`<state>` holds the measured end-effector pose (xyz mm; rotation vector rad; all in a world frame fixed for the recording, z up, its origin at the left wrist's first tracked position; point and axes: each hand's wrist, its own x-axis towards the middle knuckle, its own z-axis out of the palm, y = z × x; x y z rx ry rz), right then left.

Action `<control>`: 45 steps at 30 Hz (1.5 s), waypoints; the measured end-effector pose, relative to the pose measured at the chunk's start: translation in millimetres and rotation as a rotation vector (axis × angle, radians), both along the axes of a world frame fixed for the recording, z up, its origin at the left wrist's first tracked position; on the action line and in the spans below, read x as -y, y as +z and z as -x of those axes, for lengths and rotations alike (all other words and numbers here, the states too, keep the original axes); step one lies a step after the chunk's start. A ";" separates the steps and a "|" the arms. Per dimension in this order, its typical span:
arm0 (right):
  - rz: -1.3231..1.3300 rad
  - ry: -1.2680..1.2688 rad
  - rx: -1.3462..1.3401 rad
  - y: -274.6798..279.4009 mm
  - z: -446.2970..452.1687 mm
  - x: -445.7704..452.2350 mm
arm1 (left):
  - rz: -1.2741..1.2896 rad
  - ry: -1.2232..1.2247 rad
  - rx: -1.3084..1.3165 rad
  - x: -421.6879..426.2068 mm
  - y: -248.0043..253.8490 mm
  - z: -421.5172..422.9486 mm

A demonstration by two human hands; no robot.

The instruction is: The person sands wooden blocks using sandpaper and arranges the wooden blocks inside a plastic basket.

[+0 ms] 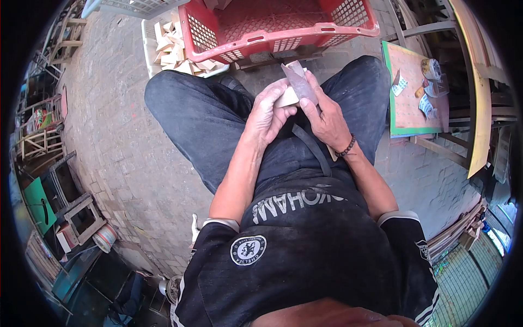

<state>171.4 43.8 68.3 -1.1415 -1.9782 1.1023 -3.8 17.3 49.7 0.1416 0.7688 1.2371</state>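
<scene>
Between my two hands, above my lap, is a small pale wooden block (287, 98). My left hand (265, 113) is closed around the block's left end, thumb on top. A folded piece of greyish-brown sandpaper (298, 82) lies against the block's right side. My right hand (329, 116), with a dark bead bracelet at the wrist, pinches the sandpaper with thumb and fingers. The face of the block under the sandpaper is hidden.
A red plastic crate (256, 39) stands ahead of my knees. Left of it, a white basket (148, 49) holds several pale wooden pieces (171, 53). At my right, a green-edged board (406, 68) carries a jar (430, 69) and scraps. Wooden frames (84, 218) stand at left.
</scene>
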 end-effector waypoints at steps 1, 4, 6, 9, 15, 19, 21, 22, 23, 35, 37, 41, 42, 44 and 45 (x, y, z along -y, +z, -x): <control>-0.004 0.004 0.001 -0.4 0.1 -1.8 | -0.001 0.000 0.000 -1.2 5.0 -2.9; -0.070 0.014 -0.011 5.2 3.3 -0.6 | 0.049 0.078 -0.009 -2.1 11.8 -5.3; -0.031 0.021 0.004 11.4 2.8 0.2 | -0.025 0.000 -0.038 0.9 3.8 -5.4; 0.018 0.005 0.016 5.7 -1.6 -6.4 | -0.124 -0.148 -0.057 4.6 -0.3 1.3; -0.065 0.071 0.074 22.6 7.7 -1.4 | -0.083 -0.003 -0.239 2.5 -3.7 -6.6; -0.193 0.026 0.060 15.1 7.6 -8.7 | -0.146 -0.011 -0.242 4.3 1.3 -7.3; -0.023 -0.057 0.065 4.7 2.4 -24.4 | -0.121 -0.035 -0.253 4.9 8.8 -9.1; 0.135 -0.090 0.100 5.6 0.6 -29.0 | -0.106 -0.059 -0.264 2.7 12.8 -9.4; 0.133 -0.094 0.099 5.2 0.6 -26.7 | -0.107 -0.062 -0.267 2.8 8.3 -8.2; -0.118 -0.045 0.001 4.8 10.9 -13.0 | -0.130 -0.031 -0.134 5.3 -4.3 -4.2; -0.071 0.047 0.116 24.4 12.9 0.8 | -0.043 0.110 -0.109 1.0 18.3 -13.8; -0.099 0.081 0.025 17.2 13.5 2.1 | -0.052 0.151 0.034 7.0 -11.5 -1.9; -0.098 0.080 0.023 10.2 13.8 -5.4 | -0.144 0.070 0.132 8.4 -19.0 1.1; 0.021 -0.070 -0.041 0.3 14.1 -18.4 | -0.143 0.046 0.126 7.0 -13.0 -0.4; 0.039 -0.068 -0.011 4.6 13.7 -18.8 | -0.146 0.027 0.121 4.2 -7.2 -1.4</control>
